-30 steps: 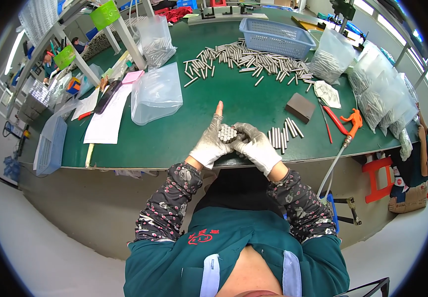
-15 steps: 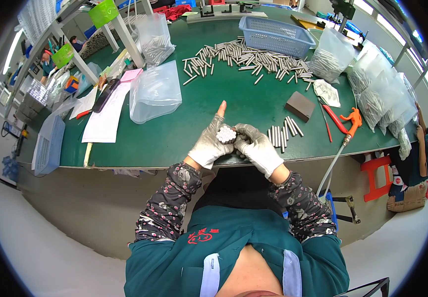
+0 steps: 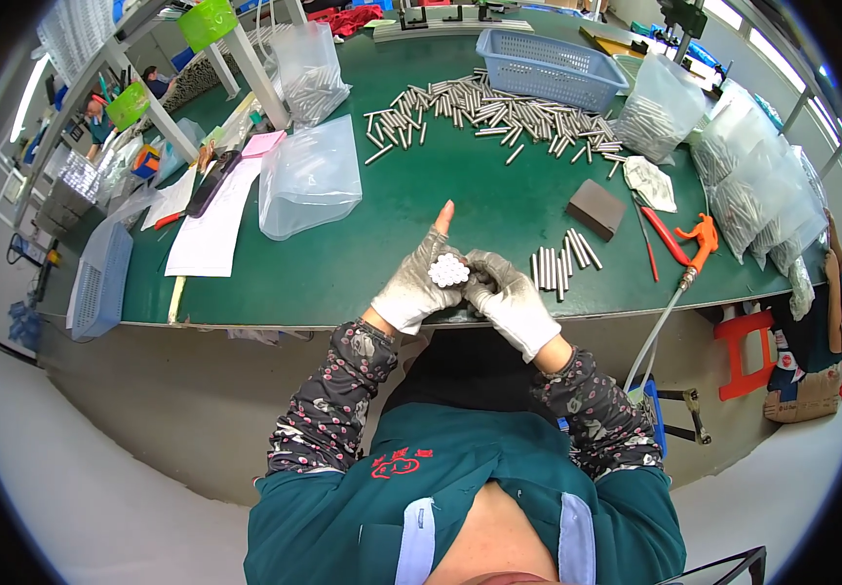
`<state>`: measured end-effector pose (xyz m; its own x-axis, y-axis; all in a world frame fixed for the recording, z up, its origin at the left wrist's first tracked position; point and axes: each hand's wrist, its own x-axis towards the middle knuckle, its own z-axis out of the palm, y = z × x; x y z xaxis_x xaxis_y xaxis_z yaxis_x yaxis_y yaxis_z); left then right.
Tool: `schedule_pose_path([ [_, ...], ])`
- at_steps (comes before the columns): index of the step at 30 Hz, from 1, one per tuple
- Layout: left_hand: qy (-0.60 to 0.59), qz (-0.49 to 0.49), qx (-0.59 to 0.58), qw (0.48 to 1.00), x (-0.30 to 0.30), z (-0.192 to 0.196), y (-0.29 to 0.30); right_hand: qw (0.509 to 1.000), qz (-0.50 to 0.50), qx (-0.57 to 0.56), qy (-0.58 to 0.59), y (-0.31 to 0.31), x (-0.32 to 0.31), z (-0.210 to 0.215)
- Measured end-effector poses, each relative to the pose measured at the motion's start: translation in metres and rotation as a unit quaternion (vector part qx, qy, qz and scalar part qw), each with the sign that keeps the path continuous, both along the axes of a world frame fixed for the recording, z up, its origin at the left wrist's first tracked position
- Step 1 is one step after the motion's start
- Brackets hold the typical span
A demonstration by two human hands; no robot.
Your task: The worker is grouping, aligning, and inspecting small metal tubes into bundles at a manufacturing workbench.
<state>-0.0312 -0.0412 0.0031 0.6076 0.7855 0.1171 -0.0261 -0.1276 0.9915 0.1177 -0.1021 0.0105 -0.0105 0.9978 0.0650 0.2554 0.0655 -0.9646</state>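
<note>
A bundle of short metal pins stands end-up between my hands at the table's near edge, its bright round ends facing up. My left hand, in a grey-white glove with a bare thumb sticking out, is wrapped round it. From the other side my right hand, gloved too, presses its curled fingers against the bundle; its fingertips are partly hidden. Just right of that hand several loose metal pins lie in rough rows. Farther back a large scattered pile of the same pins is spread out.
A brown block, red-handled tool and orange air gun with hose lie at right. Pin-filled plastic bags stand beyond them. A blue basket sits behind the pile. Left are an empty plastic bag and papers.
The whole view has shifted slightly. Both hands stay at the bundle, the right hand's fingers moving only a little along its side.
</note>
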Motion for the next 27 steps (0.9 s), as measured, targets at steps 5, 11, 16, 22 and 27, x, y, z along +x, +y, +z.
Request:
schedule_pose_path([
  [5,0.005,0.014,-0.009,1.0,0.002,0.004,-0.002,0.999,-0.007,0.027,0.029,0.005,0.0,-0.004],
  [11,-0.033,-0.006,-0.039,0.999,-0.001,0.0,0.0,0.93,-0.086,0.266,-0.239,0.008,-0.011,0.037],
  [16,-0.225,0.088,-0.151,0.959,0.013,-0.021,0.006,0.897,-0.042,0.29,-0.332,0.027,-0.032,0.023],
  [22,0.271,0.005,0.183,0.945,-0.023,-0.043,0.035,0.869,0.025,0.327,-0.371,0.035,-0.033,0.02],
  [27,0.364,0.099,0.38,0.844,-0.037,0.005,0.006,0.845,0.046,0.33,-0.418,0.037,-0.027,0.017],
])
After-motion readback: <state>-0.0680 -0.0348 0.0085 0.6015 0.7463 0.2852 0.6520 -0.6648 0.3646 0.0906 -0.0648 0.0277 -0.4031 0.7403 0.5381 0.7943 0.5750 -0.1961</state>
